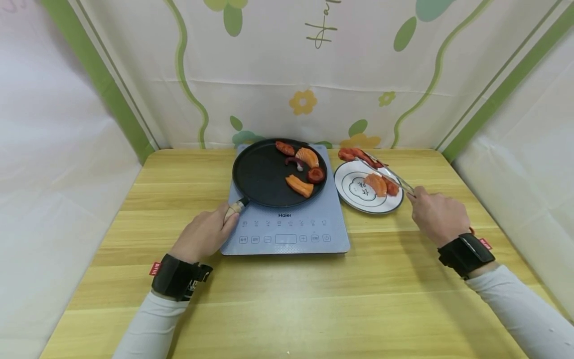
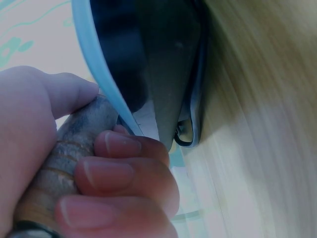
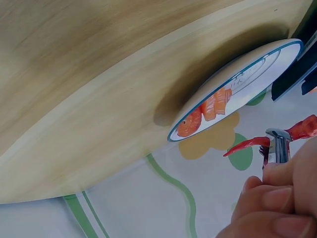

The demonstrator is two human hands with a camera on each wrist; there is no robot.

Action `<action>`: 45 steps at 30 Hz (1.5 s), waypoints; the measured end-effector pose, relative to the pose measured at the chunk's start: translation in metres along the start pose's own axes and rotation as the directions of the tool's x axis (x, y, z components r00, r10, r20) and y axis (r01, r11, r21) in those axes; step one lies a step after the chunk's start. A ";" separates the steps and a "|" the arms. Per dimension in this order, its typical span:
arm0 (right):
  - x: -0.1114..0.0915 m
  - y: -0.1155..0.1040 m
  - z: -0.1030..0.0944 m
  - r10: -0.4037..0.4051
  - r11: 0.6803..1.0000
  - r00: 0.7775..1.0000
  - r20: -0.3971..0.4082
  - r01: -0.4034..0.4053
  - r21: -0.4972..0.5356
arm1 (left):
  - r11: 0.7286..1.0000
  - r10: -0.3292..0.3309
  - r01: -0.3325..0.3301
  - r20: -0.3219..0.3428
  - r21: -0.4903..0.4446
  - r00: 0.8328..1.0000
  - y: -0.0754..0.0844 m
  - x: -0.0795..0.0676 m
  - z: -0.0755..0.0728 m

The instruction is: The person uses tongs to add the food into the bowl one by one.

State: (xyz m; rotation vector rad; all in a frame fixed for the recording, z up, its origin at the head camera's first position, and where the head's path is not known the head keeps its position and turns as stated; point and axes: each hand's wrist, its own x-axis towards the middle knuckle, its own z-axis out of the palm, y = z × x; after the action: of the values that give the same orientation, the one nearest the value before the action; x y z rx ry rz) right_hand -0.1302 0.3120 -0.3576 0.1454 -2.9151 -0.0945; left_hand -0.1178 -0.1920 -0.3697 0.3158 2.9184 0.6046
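Note:
My left hand (image 1: 205, 230) grips the wooden handle (image 2: 64, 163) of a flat black frying pan (image 1: 264, 172), thumb on one side and fingers curled round the other. In the pan, toward its right side, lie several food pieces: an orange strip (image 1: 299, 186), a ridged orange slice (image 1: 307, 157), a dark red round piece (image 1: 316, 175), a reddish piece (image 1: 285, 148) and a small purple tentacle-like piece (image 1: 293, 162). My right hand (image 1: 441, 215) holds metal tongs (image 1: 394, 180). Between their tips is a long, bright red food piece (image 1: 356, 154), above the far edge of a white plate (image 1: 352, 192).
On the plate remain an orange slice (image 1: 375, 184) and a red piece (image 1: 391, 188). Beneath the pan is a grey induction cooker (image 1: 287, 229), the plate close to its right side. A patterned white cloth (image 1: 269, 65) hangs behind the wooden table (image 1: 287, 304).

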 end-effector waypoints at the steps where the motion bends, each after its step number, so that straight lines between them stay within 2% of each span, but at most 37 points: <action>1: 0.000 0.000 -0.001 0.000 1.000 1.000 0.000 0.000 -0.001 | 1.000 -0.001 0.001 -0.001 -0.001 1.000 0.000 0.000 0.000; 13: 0.001 -0.002 -0.003 -0.002 1.000 1.000 -0.023 0.002 0.013 | 1.000 -0.002 0.002 -0.003 0.003 1.000 -0.001 0.000 0.001; 24: 0.003 -0.007 -0.010 -0.004 1.000 1.000 -0.013 0.004 0.018 | 1.000 0.003 -0.003 -0.001 0.005 1.000 -0.001 0.000 0.001; 45: 0.005 -0.017 -0.016 -0.075 0.997 0.996 -0.050 0.074 -0.016 | 1.000 0.013 -0.013 -0.010 0.003 1.000 -0.001 0.000 0.000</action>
State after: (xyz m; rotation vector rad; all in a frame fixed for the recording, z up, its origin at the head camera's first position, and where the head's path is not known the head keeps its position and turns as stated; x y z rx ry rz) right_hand -0.1301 0.2936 -0.3421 0.2502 -2.8579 -0.1221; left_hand -0.1176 -0.1927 -0.3701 0.3326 2.9296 0.6054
